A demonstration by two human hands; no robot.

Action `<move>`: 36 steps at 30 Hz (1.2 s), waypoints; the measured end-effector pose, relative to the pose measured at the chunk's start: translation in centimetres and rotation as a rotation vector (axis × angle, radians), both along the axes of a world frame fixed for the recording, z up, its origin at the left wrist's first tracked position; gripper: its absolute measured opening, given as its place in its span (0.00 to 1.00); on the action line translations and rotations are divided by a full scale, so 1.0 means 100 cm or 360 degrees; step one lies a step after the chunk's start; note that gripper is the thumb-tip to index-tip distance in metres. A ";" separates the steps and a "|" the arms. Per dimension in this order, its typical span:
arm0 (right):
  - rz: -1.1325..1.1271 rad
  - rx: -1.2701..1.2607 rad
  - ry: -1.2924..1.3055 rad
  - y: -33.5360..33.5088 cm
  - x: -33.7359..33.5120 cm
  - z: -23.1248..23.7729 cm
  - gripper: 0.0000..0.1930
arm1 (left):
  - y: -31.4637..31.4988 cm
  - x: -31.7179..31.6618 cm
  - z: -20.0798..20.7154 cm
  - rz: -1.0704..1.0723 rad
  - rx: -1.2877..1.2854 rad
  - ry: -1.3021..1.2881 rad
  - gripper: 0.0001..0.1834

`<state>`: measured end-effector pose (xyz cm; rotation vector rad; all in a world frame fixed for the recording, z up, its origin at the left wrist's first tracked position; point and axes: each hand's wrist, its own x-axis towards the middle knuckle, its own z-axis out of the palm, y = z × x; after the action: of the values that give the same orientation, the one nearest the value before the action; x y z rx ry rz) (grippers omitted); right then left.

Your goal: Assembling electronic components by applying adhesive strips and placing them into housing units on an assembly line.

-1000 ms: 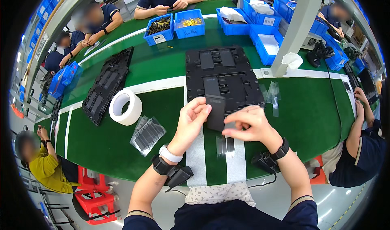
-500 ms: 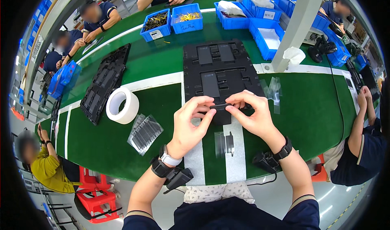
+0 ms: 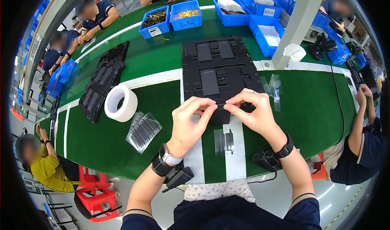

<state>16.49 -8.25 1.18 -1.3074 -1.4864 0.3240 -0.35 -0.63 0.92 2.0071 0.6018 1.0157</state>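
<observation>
Both hands are raised over the near edge of a black moulded tray (image 3: 239, 73). Between the fingertips of my left hand (image 3: 187, 122) and my right hand (image 3: 256, 114) is a small, thin black part (image 3: 220, 106), pinched from both ends and mostly hidden by the fingers. Flat black rectangular pieces (image 3: 209, 82), like battery packs, lie in some of the tray's recesses. Just below the fingers a dark block (image 3: 220, 118) shows at the tray's near edge. Nearer me on the table is a clear film with a black strip (image 3: 229, 141).
On the left stand a white tape roll (image 3: 121, 103), clear sheets of black strips (image 3: 143, 131) and another black tray (image 3: 103, 81). Clear films (image 3: 275, 92) lie right of the middle tray. Blue bins (image 3: 186, 22) and a grey post (image 3: 294, 29) are farther back. Co-workers sit around the table.
My fingertips have come closer together around the thin black part, which now shows less. The hands otherwise stay in nearly the same place.
</observation>
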 end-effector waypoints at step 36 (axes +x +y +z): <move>0.0074 0.0055 -0.0190 0.001 0.003 0.000 0.03 | 0.001 0.001 0.003 -0.0012 0.0223 0.0040 0.06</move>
<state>16.82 -8.13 1.20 -1.2848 -1.6179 0.2530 -0.25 -0.52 1.22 2.1457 0.5491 1.0547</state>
